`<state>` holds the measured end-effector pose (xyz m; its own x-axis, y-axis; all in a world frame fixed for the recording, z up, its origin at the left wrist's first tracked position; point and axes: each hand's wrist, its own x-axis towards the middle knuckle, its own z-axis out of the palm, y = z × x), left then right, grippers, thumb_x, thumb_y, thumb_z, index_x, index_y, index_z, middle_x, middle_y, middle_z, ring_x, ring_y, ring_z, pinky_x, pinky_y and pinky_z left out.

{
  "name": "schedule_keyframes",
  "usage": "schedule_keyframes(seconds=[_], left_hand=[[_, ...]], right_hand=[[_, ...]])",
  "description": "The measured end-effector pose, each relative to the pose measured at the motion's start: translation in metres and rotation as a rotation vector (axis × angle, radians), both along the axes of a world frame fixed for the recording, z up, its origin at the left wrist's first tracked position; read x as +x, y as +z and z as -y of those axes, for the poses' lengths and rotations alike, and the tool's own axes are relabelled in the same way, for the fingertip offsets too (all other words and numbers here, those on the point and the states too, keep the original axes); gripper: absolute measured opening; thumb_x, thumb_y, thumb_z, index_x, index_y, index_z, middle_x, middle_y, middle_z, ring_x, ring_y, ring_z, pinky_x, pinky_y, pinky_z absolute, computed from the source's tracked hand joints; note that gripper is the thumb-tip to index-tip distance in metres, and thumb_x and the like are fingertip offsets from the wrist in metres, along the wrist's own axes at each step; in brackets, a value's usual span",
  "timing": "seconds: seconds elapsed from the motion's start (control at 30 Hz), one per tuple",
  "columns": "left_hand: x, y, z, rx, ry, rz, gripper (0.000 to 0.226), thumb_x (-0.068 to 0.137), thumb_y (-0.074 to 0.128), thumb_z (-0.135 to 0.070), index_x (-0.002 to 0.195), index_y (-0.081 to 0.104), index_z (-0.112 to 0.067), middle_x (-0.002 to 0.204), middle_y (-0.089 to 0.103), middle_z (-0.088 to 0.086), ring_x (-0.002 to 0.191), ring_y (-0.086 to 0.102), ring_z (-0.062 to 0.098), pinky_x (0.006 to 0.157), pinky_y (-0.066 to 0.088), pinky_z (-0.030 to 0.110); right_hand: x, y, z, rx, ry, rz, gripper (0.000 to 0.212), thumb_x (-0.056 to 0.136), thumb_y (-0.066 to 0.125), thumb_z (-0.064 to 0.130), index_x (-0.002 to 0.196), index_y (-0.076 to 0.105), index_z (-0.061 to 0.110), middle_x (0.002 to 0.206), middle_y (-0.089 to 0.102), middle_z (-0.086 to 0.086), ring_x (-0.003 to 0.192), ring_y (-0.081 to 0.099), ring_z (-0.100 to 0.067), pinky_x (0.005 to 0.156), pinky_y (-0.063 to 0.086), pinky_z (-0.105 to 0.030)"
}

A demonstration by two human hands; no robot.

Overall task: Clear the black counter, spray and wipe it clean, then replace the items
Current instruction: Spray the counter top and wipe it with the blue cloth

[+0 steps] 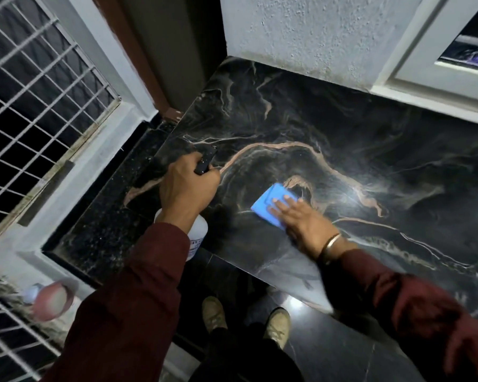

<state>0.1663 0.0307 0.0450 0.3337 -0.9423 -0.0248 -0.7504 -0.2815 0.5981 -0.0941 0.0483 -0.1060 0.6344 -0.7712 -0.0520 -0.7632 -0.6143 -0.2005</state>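
The spray bottle (198, 232) hangs at the counter's (329, 133) left edge, nozzle aimed away over it, left hand (186, 188) fingers gripping. Right hand (301, 219), fingers straight, presses the blue cloth (265, 205) flat.

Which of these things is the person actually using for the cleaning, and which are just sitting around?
In use:
- black counter
- spray bottle, gripped by the left hand
- blue cloth, pressed flat under the right hand

Just lying about:
- pink and white blurred object by the window grille, lower left
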Motion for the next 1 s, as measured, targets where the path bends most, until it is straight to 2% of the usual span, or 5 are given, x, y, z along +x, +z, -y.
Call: schedule_keyframes(seconds=[0.13, 0.33, 0.47, 0.73, 1.0], left_hand=[[-0.004, -0.001, 0.000, -0.007, -0.019, 0.017, 0.022, 0.084, 0.059, -0.026, 0.065, 0.054, -0.017, 0.064, 0.057, -0.001, 0.069, 0.055, 0.029, 0.063, 0.034, 0.031], [-0.025, -0.002, 0.008, -0.005, -0.042, 0.012, 0.021, 0.081, 0.058, -0.030, 0.064, 0.052, -0.019, 0.065, 0.054, -0.002, 0.077, 0.057, 0.033, 0.065, 0.038, 0.033], [-0.039, -0.001, 0.013, -0.021, -0.077, 0.010, 0.024, 0.081, 0.057, -0.033, 0.063, 0.050, -0.019, 0.065, 0.053, -0.004, 0.076, 0.056, 0.033, 0.066, 0.040, 0.033], [-0.072, 0.001, 0.024, -0.029, -0.186, 0.051, 0.020, 0.082, 0.057, -0.028, 0.070, 0.057, -0.012, 0.065, 0.056, -0.001, 0.070, 0.054, 0.029, 0.062, 0.040, 0.036], [-0.118, 0.008, 0.041, -0.032, -0.284, 0.037, 0.019, 0.080, 0.059, -0.026, 0.075, 0.055, -0.009, 0.069, 0.056, 0.005, 0.078, 0.051, 0.038, 0.064, 0.034, 0.034]], right_hand=[[0.016, 0.009, 0.048, 0.047, -0.499, 0.018, 0.065, 0.084, 0.025, 0.025, 0.144, 0.039, 0.007, 0.149, 0.038, -0.020, 0.135, 0.033, -0.048, 0.110, 0.025, -0.055], [0.083, 0.005, -0.061, 0.034, 0.118, 0.089, 0.060, 0.082, 0.054, 0.021, 0.141, 0.046, 0.015, 0.146, 0.046, -0.009, 0.134, 0.042, -0.037, 0.110, 0.033, -0.050], [0.018, 0.005, -0.075, 0.078, 0.242, 0.078, 0.049, 0.093, 0.037, 0.025, 0.140, 0.049, 0.019, 0.147, 0.045, -0.002, 0.137, 0.038, -0.025, 0.116, 0.021, -0.041], [-0.013, 0.004, 0.056, 0.008, -0.581, 0.029, 0.063, 0.083, 0.037, 0.024, 0.140, 0.042, 0.001, 0.143, 0.043, -0.026, 0.130, 0.038, -0.052, 0.109, 0.027, -0.056], [0.013, -0.004, 0.005, 0.012, -0.119, 0.082, 0.055, 0.080, 0.050, 0.018, 0.135, 0.053, 0.011, 0.137, 0.055, -0.010, 0.125, 0.053, -0.035, 0.102, 0.042, -0.050]])
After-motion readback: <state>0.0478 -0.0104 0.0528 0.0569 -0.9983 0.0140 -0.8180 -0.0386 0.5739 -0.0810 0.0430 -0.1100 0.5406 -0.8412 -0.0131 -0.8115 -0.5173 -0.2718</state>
